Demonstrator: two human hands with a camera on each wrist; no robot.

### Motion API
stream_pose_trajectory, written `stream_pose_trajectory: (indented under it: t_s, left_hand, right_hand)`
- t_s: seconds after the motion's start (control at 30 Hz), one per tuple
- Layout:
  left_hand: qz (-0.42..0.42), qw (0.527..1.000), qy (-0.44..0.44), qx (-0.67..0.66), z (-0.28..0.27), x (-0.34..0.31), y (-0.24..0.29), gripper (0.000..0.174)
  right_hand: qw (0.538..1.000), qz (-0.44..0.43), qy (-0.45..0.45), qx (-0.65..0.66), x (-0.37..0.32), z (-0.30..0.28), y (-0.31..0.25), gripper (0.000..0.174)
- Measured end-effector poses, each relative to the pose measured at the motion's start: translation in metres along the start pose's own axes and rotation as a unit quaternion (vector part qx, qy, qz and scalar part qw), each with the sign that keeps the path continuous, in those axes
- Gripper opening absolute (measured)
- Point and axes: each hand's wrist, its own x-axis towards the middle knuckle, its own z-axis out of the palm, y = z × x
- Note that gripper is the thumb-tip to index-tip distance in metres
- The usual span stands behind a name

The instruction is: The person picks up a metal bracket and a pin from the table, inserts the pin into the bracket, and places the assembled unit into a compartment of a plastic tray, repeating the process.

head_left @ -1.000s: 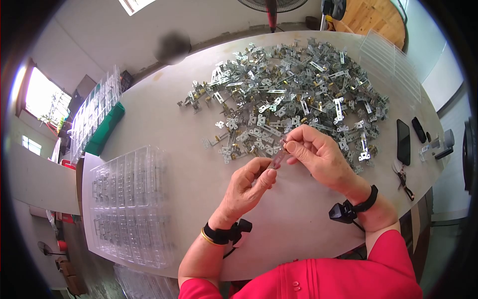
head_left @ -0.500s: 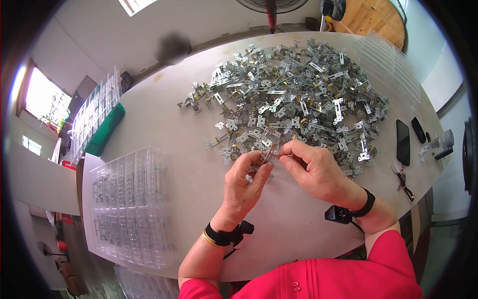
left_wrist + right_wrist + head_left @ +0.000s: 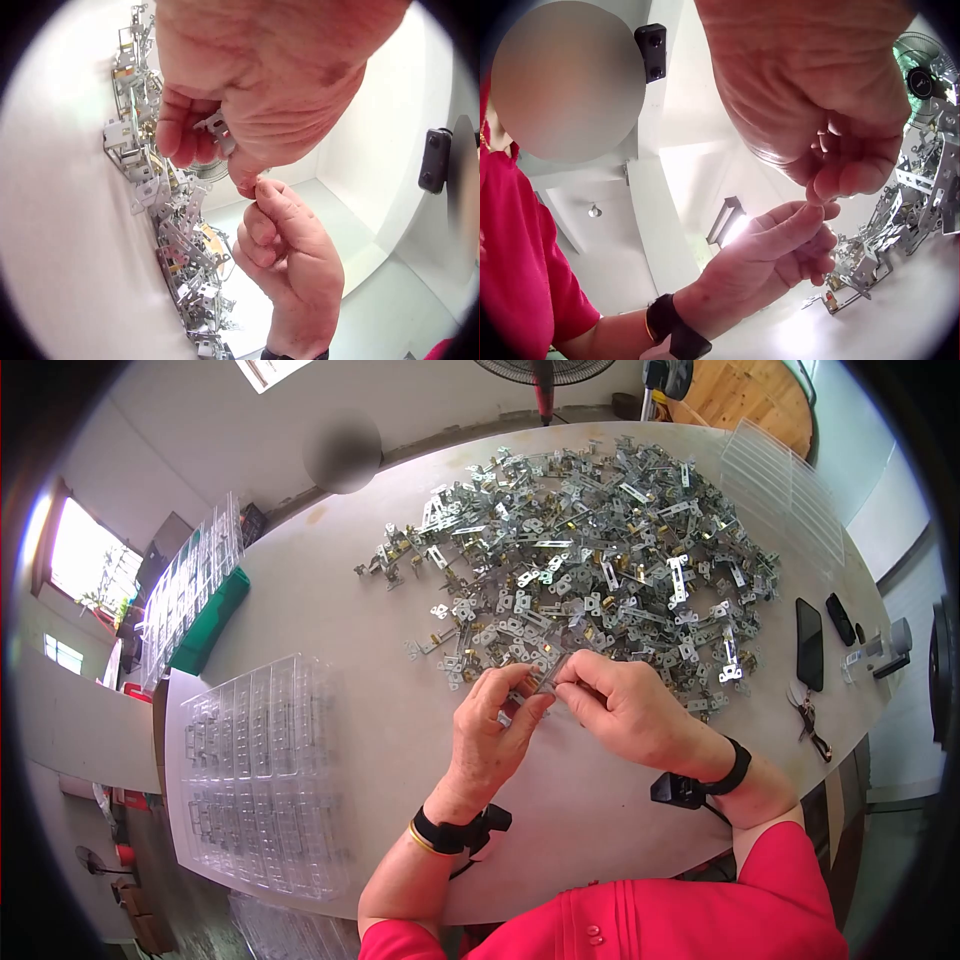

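In the head view the left hand (image 3: 488,728) grips a small metal part (image 3: 546,678) between thumb and curled fingers. The right hand (image 3: 632,710) pinches at the upper end of that part, its thumb and forefinger close to the left fingertips. A piece of grey metal (image 3: 218,133) shows inside the left hand's fingers in the left wrist view. Seen from the right wrist, the two hands' fingertips meet and hide most of what they hold. Beyond the hands lies a large heap of metal parts (image 3: 590,550), some with brass-coloured pieces.
Clear plastic trays (image 3: 262,780) holding metal parts lie at the left. More trays stand on a green bin (image 3: 212,622) at the far left. At the right are a phone (image 3: 810,645), pliers (image 3: 808,722) and an empty clear tray (image 3: 785,490).
Over the last second the right hand has come down and slightly left, and the left hand has shifted a little. The metal part between them has turned.
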Motion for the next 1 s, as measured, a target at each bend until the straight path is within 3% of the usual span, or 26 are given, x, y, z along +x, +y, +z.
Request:
stream_pose_trajectory:
  t_s: [0.33, 0.4, 0.43, 0.5, 0.63, 0.7, 0.93, 1.0]
  left_hand:
    - [-0.026, 0.998, 0.022, -0.052, 0.001, -0.002, -0.013, 0.028]
    - [-0.102, 0.985, 0.016, -0.137, 0.0, -0.004, -0.013, 0.025]
    - [-0.102, 0.985, 0.016, -0.137, -0.002, -0.004, -0.011, 0.025]
    - [-0.158, 0.954, -0.057, -0.247, -0.007, -0.003, -0.001, 0.027]
    - [-0.175, 0.942, -0.128, -0.257, -0.013, -0.002, 0.002, 0.031]
    - [-0.188, 0.926, -0.183, -0.271, -0.014, -0.001, 0.004, 0.03]
    - [-0.169, 0.941, -0.166, -0.242, -0.008, 0.0, 0.007, 0.031]
    - [-0.102, 0.971, -0.101, -0.19, -0.004, 0.0, 0.008, 0.028]
  right_hand:
    - [1.0, -0.012, 0.008, 0.004, 0.001, -0.009, -0.004, 0.009]
    - [0.997, 0.08, 0.007, 0.021, 0.003, -0.016, -0.012, 0.008]
    - [0.997, 0.08, 0.007, 0.021, 0.005, -0.014, -0.006, 0.008]
    - [0.987, -0.089, 0.131, 0.032, 0.009, -0.006, 0.012, 0.006]
    - [0.981, -0.077, 0.119, 0.133, 0.01, -0.004, 0.011, 0.005]
    - [0.971, 0.008, 0.033, 0.238, 0.009, -0.009, 0.003, 0.006]
    - [0.968, 0.022, 0.037, 0.248, 0.009, -0.005, 0.008, 0.009]
    - [0.965, 0.025, 0.049, 0.257, 0.009, -0.004, 0.009, 0.01]
